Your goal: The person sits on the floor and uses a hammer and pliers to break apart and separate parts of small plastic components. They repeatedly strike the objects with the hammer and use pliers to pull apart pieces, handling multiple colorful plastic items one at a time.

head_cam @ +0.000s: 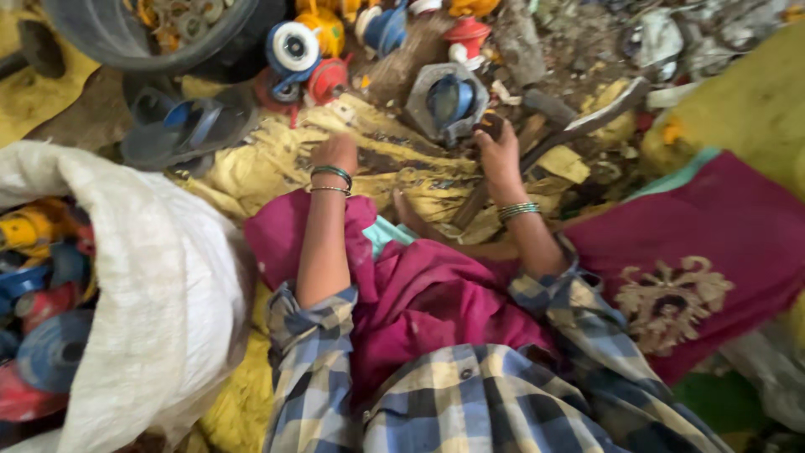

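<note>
Head view, looking down over your lap: your left hand rests knuckles-up on the crumpled yellow cloth that covers the floor in front of you, its fingers folded under and out of sight, so you cannot tell from here whether they hold anything. Your right hand is closed around the top of a dark wooden handle that slants back toward your knee, and it sits just beside the grey metal housing with a blue core, which lies at the far edge of the cloth, between the two hands and slightly to the right. Farther off, red, blue and yellow plastic-and-metal parts are heaped beside a dark tub; a pair of dark sandals lies to the far left, and a white sack of similar coloured parts stands open at near left. A magenta embroidered cloth lies at right. To work well, judging from this posture, keep the housing flat and steady on the cloth, bring the left hand up to brace it, hold the tool handle firmly, and keep your bare foot clear.
</note>
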`<state>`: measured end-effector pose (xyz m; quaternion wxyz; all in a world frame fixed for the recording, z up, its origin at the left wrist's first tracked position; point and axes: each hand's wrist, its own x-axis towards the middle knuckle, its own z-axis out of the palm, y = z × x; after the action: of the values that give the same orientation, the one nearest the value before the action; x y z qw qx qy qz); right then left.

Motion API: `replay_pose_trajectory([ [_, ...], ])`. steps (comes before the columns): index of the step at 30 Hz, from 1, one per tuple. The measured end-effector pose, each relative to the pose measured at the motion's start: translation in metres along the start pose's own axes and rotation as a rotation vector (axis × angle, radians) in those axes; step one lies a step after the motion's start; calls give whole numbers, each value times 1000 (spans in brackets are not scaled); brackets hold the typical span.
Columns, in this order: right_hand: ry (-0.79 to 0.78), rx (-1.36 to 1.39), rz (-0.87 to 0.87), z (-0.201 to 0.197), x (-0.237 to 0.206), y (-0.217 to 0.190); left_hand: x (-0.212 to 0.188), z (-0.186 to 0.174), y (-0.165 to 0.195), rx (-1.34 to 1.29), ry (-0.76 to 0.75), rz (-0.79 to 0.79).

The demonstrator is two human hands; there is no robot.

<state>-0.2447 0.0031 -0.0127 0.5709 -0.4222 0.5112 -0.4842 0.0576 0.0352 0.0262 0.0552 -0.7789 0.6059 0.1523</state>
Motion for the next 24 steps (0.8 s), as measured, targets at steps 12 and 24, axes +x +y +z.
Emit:
replay_pose_trajectory([
  [12, -14, 170, 202, 8, -18, -39, -13, -4, 29, 436, 120, 83],
  [24, -277, -56, 213, 29, -46, -37, -58, -43, 21, 17, 189, 228],
])
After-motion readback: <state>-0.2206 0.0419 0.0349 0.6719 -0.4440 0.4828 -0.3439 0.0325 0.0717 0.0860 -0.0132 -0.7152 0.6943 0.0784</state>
